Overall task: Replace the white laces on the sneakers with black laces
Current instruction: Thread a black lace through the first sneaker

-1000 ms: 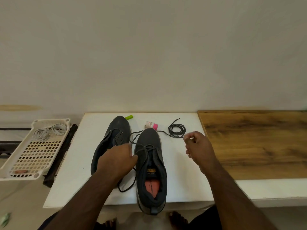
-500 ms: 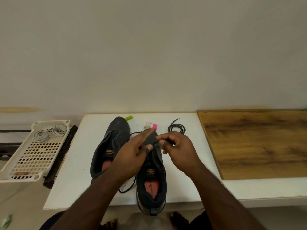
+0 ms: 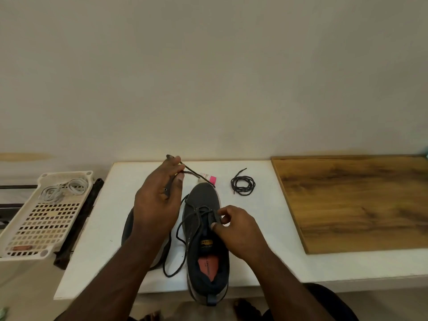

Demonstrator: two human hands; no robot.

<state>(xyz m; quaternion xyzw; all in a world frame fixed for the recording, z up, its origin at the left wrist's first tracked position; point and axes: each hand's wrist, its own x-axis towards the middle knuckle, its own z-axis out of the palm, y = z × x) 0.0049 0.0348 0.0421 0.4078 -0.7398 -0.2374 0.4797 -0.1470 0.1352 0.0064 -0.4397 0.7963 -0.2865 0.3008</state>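
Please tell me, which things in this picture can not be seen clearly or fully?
Head view:
- Left sneaker: mostly hidden behind the left hand and forearm.
- Eyelets of the right sneaker: partly covered by the right hand; how far the black lace is threaded is unclear.
- Pink-capped tube: label too small to read.
- Small item in the white basket: too small to identify.

Wood board (image 3: 354, 202), pink-capped bottle (image 3: 209, 178)

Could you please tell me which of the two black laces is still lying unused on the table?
The coiled black lace, lying apart beside the wooden board. The other black lace is threaded through the right sneaker and pulled by the left hand.
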